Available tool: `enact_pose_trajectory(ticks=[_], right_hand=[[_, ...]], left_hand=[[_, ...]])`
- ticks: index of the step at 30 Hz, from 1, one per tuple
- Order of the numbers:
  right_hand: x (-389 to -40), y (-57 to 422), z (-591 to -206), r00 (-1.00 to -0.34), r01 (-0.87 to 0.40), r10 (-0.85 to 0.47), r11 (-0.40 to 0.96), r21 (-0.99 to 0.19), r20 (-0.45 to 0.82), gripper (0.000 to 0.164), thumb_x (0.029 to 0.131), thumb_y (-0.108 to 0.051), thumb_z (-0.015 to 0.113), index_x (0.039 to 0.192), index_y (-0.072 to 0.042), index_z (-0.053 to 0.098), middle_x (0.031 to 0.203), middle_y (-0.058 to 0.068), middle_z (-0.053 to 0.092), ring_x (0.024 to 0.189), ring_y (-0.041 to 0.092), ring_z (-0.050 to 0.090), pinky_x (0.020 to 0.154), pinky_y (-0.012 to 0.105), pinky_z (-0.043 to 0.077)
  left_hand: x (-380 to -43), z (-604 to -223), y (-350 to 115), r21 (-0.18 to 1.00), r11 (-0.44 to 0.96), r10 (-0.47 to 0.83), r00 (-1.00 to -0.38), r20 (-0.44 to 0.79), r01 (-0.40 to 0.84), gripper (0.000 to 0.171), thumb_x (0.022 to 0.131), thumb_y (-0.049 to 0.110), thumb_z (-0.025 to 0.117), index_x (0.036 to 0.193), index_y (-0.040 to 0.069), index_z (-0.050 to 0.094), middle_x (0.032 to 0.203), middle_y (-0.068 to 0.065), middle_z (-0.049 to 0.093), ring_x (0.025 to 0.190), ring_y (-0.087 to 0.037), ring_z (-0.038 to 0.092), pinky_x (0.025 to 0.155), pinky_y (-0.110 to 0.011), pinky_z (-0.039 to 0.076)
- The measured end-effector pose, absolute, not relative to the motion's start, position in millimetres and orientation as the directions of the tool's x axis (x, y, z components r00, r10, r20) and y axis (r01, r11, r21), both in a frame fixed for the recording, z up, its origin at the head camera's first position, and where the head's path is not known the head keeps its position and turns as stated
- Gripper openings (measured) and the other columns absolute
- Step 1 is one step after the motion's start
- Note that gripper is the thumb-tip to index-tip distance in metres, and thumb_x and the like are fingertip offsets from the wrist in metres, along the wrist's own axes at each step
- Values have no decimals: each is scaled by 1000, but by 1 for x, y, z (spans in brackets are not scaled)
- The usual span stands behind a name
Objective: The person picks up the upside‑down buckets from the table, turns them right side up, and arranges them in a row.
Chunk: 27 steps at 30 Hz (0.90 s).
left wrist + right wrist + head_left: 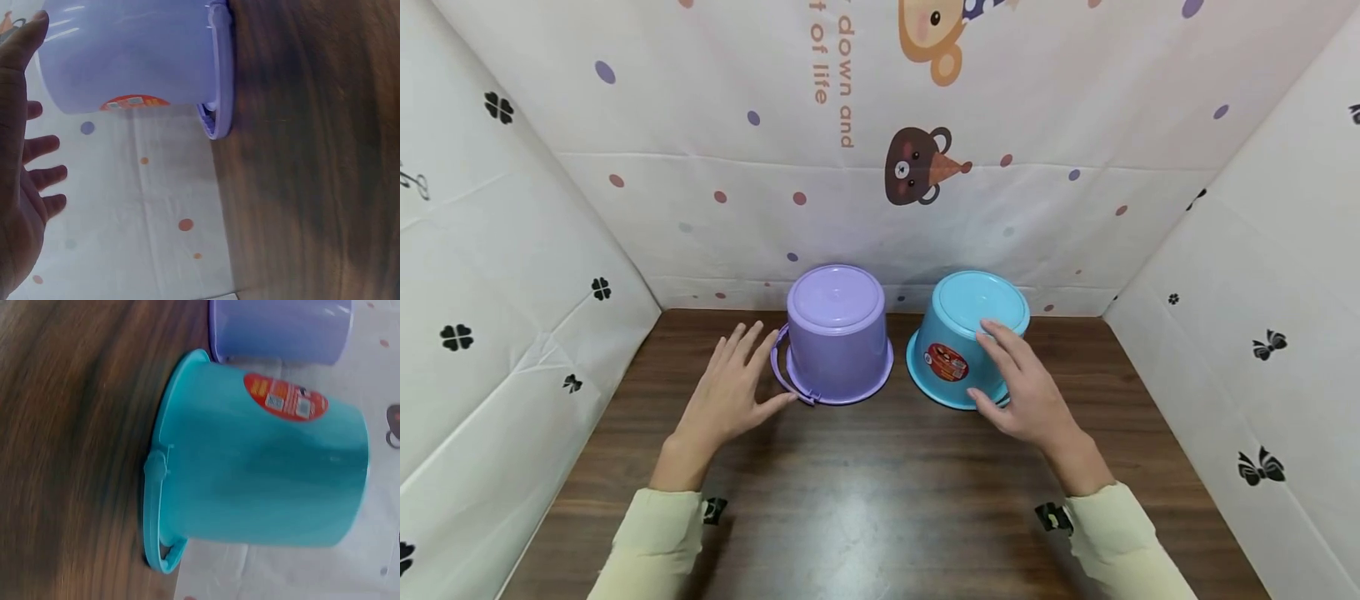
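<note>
A purple bucket (838,350) stands upside down at the back of the table, its handle (781,367) lying out to the left at the rim. To its right is a turquoise bucket (958,333), also upside down, with a red oval label (947,362). My left hand (726,387) is just left of the purple bucket, fingers spread and the thumb by its handle. The left wrist view shows this hand (19,169) holding nothing. My right hand (1033,387) is at the turquoise bucket's right front, overlapping it in the head view, fingers loosely extended. The turquoise bucket's handle (152,506) rests down at its rim.
The dark wooden table (850,500) extends in front of both buckets. A white printed cloth (700,233) rises right behind them, and patterned white cloth walls (497,250) flank the table. A small black device (1052,517) sits at the right wrist.
</note>
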State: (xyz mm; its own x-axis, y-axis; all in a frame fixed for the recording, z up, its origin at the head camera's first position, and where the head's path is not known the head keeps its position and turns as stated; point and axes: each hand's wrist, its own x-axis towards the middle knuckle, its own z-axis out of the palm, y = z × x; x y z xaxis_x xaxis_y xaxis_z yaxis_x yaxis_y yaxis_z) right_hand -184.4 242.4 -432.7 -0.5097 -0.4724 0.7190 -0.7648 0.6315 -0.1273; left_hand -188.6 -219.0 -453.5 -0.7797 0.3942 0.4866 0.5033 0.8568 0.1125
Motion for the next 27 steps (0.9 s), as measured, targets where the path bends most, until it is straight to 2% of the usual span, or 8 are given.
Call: enact_pose_trajectory(ticks=[6,11,14,18,23,27], right_hand=[[-186,225,-435,-448,-831,-529,544,-116,721,67,100,-49,59,144,2,55,151,24,50,139,39,49,124,22,26],[-190,214,-439,-428,-854,-584,511,-98,690,66,103,-51,54,144,0,55,151,21,50,139,35,49,117,30,43],[-191,206,-441,-414,-873,-612,476,-104,674,65,102,-49,57,144,1,55,151,21,50,140,35,49,116,34,45],[-191,196,-447,-424,-884,-652,448,-131,629,64,98,-40,68,147,0,53,154,20,48,142,34,48,120,35,39],[-191,184,-456,-477,-869,-704,468,-161,527,70,92,-31,77,151,-5,49,158,16,45,145,30,45,112,46,49],[-196,176,-464,-536,-840,-717,508,-193,446,70,92,-29,79,152,-9,49,158,12,47,144,27,46,110,48,50]], left_hand=[[-193,-462,-224,84,828,435,-731,525,554,98,70,59,85,141,-2,56,142,-30,54,137,-53,47,115,-66,37],[-196,-470,-227,57,809,476,-709,520,586,93,69,55,88,136,-4,60,138,-30,57,133,-51,51,113,-63,41],[-198,-474,-229,52,794,496,-695,521,606,90,70,54,88,134,-4,61,137,-29,59,131,-51,54,111,-63,43],[-202,-481,-229,46,772,524,-676,518,634,85,70,50,90,129,-5,63,134,-29,61,128,-51,57,108,-63,46],[-206,-491,-226,42,737,568,-651,503,675,80,72,47,91,126,-6,66,133,-29,63,128,-49,58,109,-60,47],[-210,-497,-222,48,712,589,-634,501,701,75,73,43,91,126,-5,67,131,-28,65,126,-47,60,108,-59,48]])
